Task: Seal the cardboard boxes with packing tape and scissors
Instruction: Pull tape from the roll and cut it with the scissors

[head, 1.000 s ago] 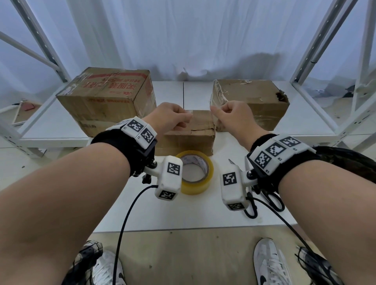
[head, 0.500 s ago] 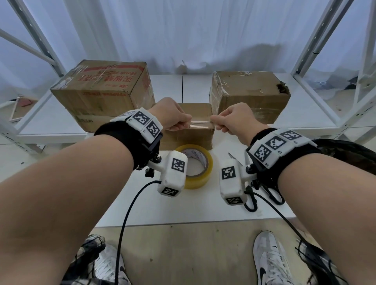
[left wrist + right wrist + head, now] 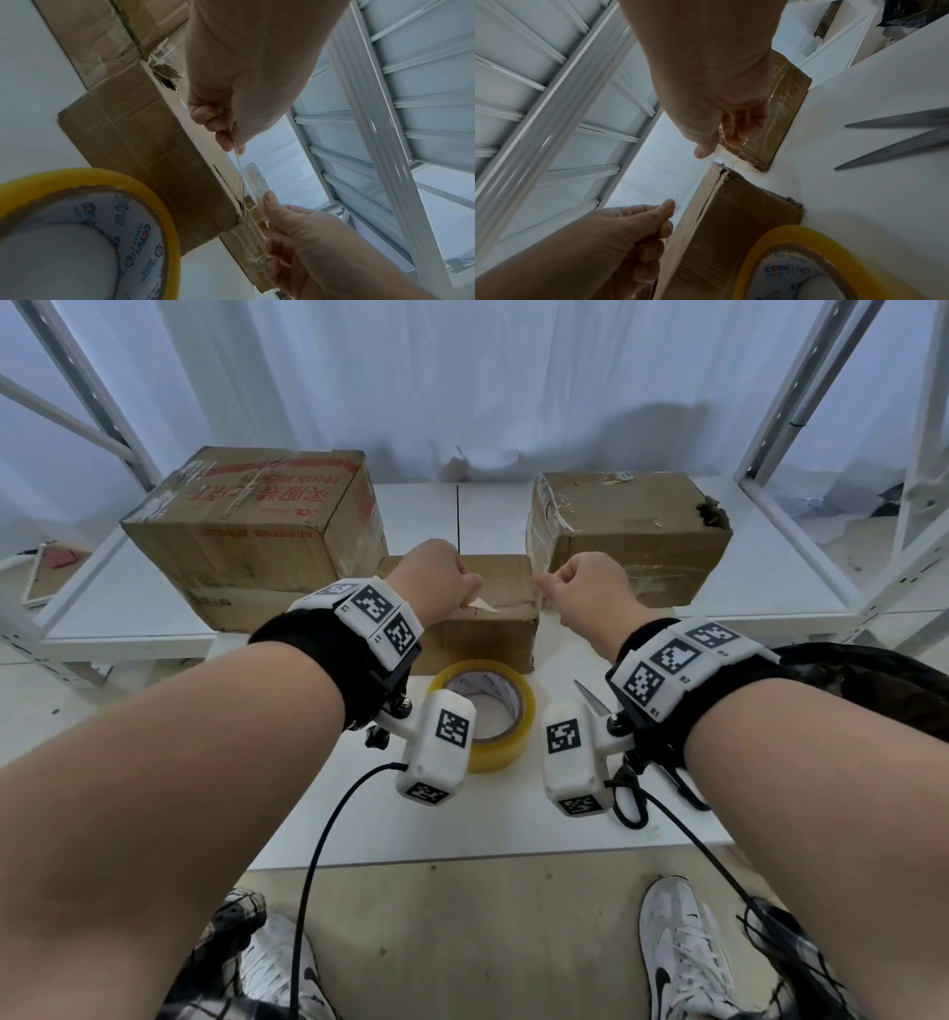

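Observation:
A small cardboard box (image 3: 482, 629) sits at the table's middle, with an open slit along its top front edge. Over it, my left hand (image 3: 470, 600) and right hand (image 3: 547, 582) each pinch one end of a short clear tape strip (image 3: 253, 178), stretched between them just above the box top. In the left wrist view the left hand (image 3: 231, 140) pinches the strip's thin end. The right hand (image 3: 267, 211) holds the wider end. The yellow tape roll (image 3: 482, 711) lies flat in front of the box. The scissors (image 3: 898, 138) lie open on the table under my right wrist.
A large printed box (image 3: 257, 531) stands at the back left and a taped brown box (image 3: 626, 531) at the back right, both close to the small one. White shelf frames (image 3: 801, 418) rise on both sides. The white table (image 3: 462, 819) ends near my feet.
Both hands keep pinching the strip over the small box. One second ago the fists were held higher; the strip now sits lower, near the box's top front edge.

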Motion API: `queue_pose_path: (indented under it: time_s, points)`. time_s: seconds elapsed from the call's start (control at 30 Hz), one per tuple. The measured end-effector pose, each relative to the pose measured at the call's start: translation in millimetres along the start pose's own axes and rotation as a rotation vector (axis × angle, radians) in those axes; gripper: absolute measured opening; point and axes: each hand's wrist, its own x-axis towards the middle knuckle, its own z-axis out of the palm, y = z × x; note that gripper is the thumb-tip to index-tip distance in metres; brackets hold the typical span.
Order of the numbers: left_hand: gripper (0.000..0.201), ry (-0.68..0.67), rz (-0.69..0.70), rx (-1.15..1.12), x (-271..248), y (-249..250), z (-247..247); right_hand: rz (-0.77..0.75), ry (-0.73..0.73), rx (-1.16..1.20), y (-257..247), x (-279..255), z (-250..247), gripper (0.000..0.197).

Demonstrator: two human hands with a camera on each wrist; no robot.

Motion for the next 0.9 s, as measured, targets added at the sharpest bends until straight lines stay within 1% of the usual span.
queue_pose_path:
  time_s: [0.07,0.2,0.3,0.5,0.57,0.63,0.77,0.9]
  points:
    - [0.018,0.017,0.01,-0.017,0,0,0,0.012,-0.008,0.011,0,0,-1,0.03]
    - [0.022,0.007,0.02,-0.049,1,-5,-2,0.063,-0.054,0.183,2,-3,-4,0.02]
    - [0.023,-0.01,0.013,-0.081,-1,-7,-1,0.08,-0.084,0.246,3,-3,-9,0.018]
    - [0.022,-0.026,-0.031,0.016,5,-10,2,0.062,-0.064,0.171,4,-4,-2,0.02]
    - [0.025,-0.033,-0.049,0.05,8,-11,5,0.06,-0.039,0.134,4,-2,2,0.022]
    - [0.023,-0.033,-0.062,0.081,10,-11,7,0.065,-0.01,0.103,5,1,5,0.026]
    - [0.018,-0.024,-0.077,0.086,15,-8,10,0.076,0.02,0.083,8,4,7,0.029]
    - [0.015,-0.021,-0.086,0.086,18,-8,12,0.073,0.036,0.084,8,5,6,0.027]
